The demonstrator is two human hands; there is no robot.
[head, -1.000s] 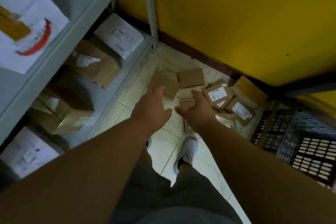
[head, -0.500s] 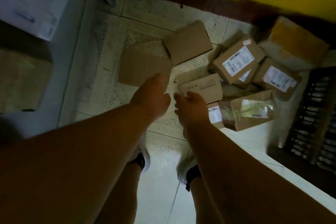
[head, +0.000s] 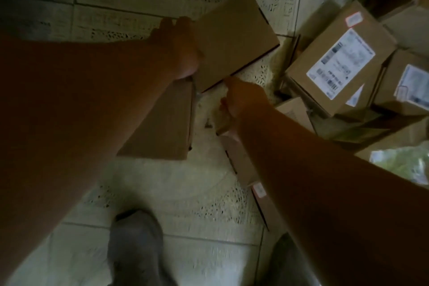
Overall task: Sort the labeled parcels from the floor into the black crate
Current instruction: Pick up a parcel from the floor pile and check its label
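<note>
dim room, murky overall. the tiled floor (head: 162,181) catches the brightest patch; both forearms above it sit in deep shadow. edges smear with motion blur, and the labeled parcel (head: 341,62) beside it reads soft.

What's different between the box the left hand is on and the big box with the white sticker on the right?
The plain box shows bare cardboard with no label visible; the labelled box bears a white printed label and a small pink sticker. The left hand is at the plain box's edge; no hand touches the labelled box, which rests on other parcels. Both are flat brown cardboard.
</note>
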